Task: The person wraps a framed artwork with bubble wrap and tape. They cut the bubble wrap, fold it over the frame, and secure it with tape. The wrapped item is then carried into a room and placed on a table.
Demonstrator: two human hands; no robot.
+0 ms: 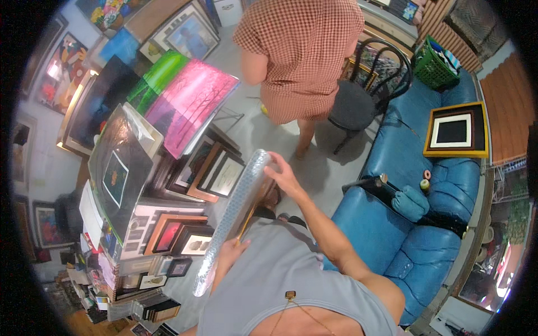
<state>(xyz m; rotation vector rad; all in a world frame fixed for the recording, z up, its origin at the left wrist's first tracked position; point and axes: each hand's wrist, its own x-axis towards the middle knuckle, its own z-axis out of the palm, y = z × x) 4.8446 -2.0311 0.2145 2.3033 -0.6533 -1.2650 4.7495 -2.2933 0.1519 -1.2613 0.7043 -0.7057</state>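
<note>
A long silvery piece of bubble wrap [230,224], roll-like in shape, stands slanted in front of my body. My right hand [284,178] grips it near its far end, with the fingers bent over its right side. Lower down, my left hand [228,255] is closed at the near half of the wrap, which partly hides it. A thin yellow strip [245,225] rises from beside the left thumb. Whether that strip is separate or part of something behind the wrap, I cannot tell.
Framed pictures [182,241] and a pink painting [188,103] crowd the left. Ahead stands a person in a checked garment [305,56], beside a black chair [353,105]. A blue sofa [364,224] runs along the right, bearing a yellow-edged frame [428,130] and a green basket [434,70].
</note>
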